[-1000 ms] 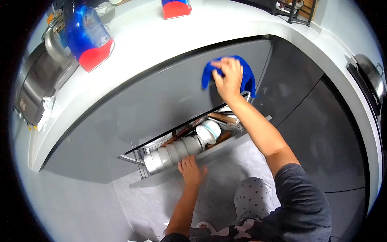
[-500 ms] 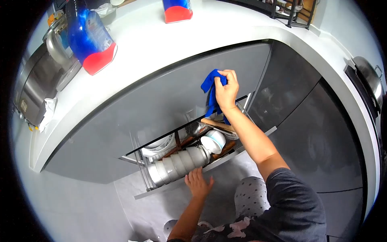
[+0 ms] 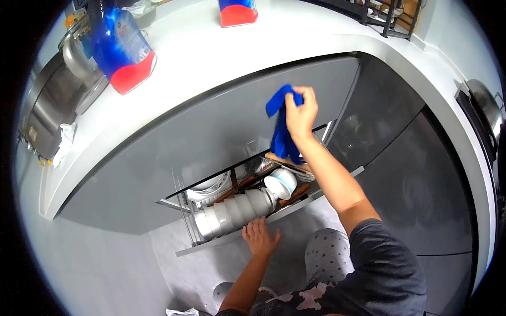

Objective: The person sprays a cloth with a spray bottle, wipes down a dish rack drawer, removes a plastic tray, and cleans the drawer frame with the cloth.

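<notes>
My right hand (image 3: 301, 113) is closed around a bunched blue cloth (image 3: 283, 129), held up in front of the grey cabinet front (image 3: 221, 116). The cloth's loose end hangs down over the right part of an open pull-out drawer (image 3: 221, 245). My left hand (image 3: 260, 238) has its fingers spread and rests at the drawer's front edge, beside a row of nested white bowls (image 3: 234, 213) lying on their sides. Right of that row, a white and light-blue bowl (image 3: 280, 183) lies tilted.
Wooden-looking utensils and white plates (image 3: 211, 188) sit further back in the drawer. Blue spray bottles with red bases (image 3: 124, 52) stand on the white counter (image 3: 195, 42). A black rack (image 3: 387, 18) is at the back right, and a metal pot (image 3: 485, 105) at the far right.
The blue cloth has swung and its lower end hangs longer and more in view. My right hand has shifted slightly. The left hand stays at the drawer edge.
</notes>
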### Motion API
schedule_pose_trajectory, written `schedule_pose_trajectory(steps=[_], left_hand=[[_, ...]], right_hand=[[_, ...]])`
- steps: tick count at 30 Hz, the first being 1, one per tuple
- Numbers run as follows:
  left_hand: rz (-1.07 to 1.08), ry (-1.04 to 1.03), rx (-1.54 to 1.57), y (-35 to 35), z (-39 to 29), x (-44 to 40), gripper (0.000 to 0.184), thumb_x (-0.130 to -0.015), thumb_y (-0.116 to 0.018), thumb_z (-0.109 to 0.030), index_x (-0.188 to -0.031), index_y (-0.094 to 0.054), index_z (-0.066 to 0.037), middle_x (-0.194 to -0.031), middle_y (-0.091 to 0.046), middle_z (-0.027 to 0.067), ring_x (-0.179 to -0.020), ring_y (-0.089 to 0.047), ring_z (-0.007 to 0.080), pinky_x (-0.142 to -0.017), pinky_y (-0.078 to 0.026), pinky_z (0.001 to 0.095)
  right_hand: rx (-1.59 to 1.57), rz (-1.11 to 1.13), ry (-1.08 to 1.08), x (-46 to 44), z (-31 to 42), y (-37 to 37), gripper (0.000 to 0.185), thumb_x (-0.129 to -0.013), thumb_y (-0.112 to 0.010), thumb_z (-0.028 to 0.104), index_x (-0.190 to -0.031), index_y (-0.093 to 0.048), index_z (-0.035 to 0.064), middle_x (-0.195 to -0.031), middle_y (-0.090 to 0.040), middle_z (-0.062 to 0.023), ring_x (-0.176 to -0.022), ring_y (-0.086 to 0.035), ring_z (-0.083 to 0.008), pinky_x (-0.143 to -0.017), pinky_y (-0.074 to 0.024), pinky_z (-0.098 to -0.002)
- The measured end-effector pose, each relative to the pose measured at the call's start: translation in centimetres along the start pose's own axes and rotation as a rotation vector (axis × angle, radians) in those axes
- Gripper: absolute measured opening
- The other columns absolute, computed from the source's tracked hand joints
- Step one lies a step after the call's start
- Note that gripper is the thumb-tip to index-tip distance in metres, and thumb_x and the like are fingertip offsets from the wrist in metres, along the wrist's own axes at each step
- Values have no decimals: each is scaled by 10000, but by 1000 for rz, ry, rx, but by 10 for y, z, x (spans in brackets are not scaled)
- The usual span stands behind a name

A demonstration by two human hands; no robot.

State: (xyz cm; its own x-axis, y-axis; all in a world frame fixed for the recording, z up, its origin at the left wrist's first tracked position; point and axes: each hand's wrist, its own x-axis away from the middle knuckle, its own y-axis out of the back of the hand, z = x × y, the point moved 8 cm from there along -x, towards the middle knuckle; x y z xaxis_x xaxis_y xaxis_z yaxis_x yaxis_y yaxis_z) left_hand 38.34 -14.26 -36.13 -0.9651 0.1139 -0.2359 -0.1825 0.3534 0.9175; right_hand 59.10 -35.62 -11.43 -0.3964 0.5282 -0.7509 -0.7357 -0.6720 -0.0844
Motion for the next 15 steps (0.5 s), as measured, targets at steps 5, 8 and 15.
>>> schedule_pose_trajectory(steps=[5,8,15], left_hand=[[15,-4,17,7,0,2,652,-731,-663,-394,-1255,-450,-71,-1220,-469,86,-1210,-366,269,-1047,-171,506],[4,-8,-5,3,0,1,651,-729,-666,-387,-1257,-449,-75,-1223,-467,85,-1212,-365,269,-1048,-175,503],[26,6,8,11,-3,0,665,-717,-688,-337,-1274,-433,-76,-1239,-462,95,-1213,-370,274,-1049,-196,504]], right_hand=[[3,-24,0,17,-11,-3,103,-754,-642,26,-824,-576,-12,-840,-588,-159,-790,-592,-295,-727,-461,-348],[-29,-12,-68,-4,-7,-3,103,-748,-646,21,-811,-569,-6,-845,-586,-155,-798,-594,-294,-745,-464,-344],[-21,117,27,15,0,-9,122,-746,-652,49,-814,-569,-8,-848,-597,-152,-803,-598,-297,-740,-470,-353]])
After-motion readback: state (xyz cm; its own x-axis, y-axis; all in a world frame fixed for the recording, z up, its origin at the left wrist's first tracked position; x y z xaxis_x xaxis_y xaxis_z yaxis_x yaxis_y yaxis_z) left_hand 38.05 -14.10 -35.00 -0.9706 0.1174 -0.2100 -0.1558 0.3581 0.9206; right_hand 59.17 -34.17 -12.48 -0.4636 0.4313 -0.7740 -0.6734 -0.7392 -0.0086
